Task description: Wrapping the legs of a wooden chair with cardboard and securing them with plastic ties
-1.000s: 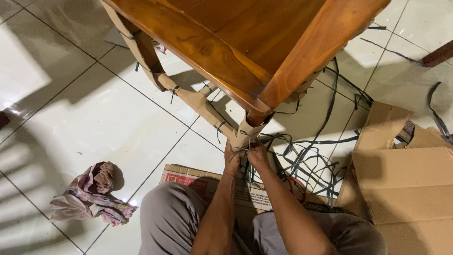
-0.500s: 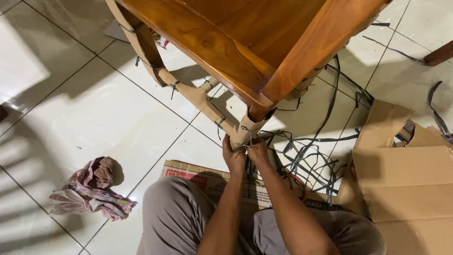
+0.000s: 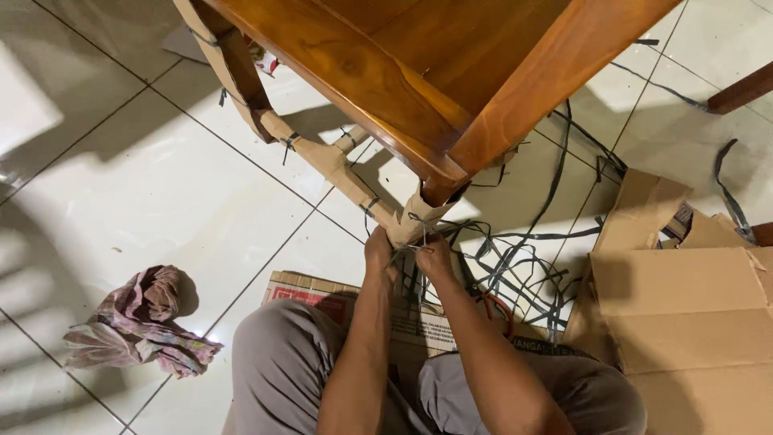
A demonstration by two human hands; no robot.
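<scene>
Both hands met at the cardboard wrap (image 3: 415,216) around the near leg of the wooden table (image 3: 419,72), just under the tabletop corner. Left hand (image 3: 378,251) gripped the wrap's lower edge, fingers clenched on it. Right hand (image 3: 435,256) pinched the dark strap (image 3: 419,242) tied round the wrap, grip closed on the strap ends. Loose straps (image 3: 515,266) lay on the floor tiles beside. Crumpled cloth (image 3: 137,322) lay well apart, left. Flattened cardboard (image 3: 684,314) lay at right.
</scene>
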